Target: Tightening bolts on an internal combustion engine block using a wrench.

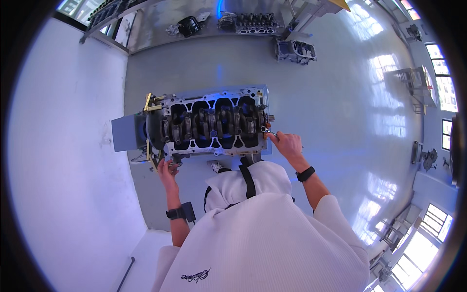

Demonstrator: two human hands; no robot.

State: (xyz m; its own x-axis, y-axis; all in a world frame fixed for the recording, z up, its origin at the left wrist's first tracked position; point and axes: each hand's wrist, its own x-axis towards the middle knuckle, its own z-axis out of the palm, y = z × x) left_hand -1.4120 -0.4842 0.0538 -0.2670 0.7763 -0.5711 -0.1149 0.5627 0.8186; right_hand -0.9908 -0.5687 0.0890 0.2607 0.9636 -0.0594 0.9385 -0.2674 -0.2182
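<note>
An engine block [202,148] lies with its open side up, its dark crankshaft [210,124] exposed along the middle. At the block's right end, my right hand [288,145] is closed around the handle of a metal wrench [270,133]. The wrench's ring end meets the block's end beside a small orange-brown part [266,124]; its exact seat is too small to tell. My left hand [168,170] is by the block's near left corner, below a yellow bracket [154,158]. Its fingers are curled; whatever lies between them cannot be made out.
A grey box-shaped unit [129,133] adjoins the block's left end. Beyond it stands a white wall [68,121]. Another engine casting [295,51] sits on the floor at the far side, near a shelf holding a cylinder head [255,23] and a black part [188,27].
</note>
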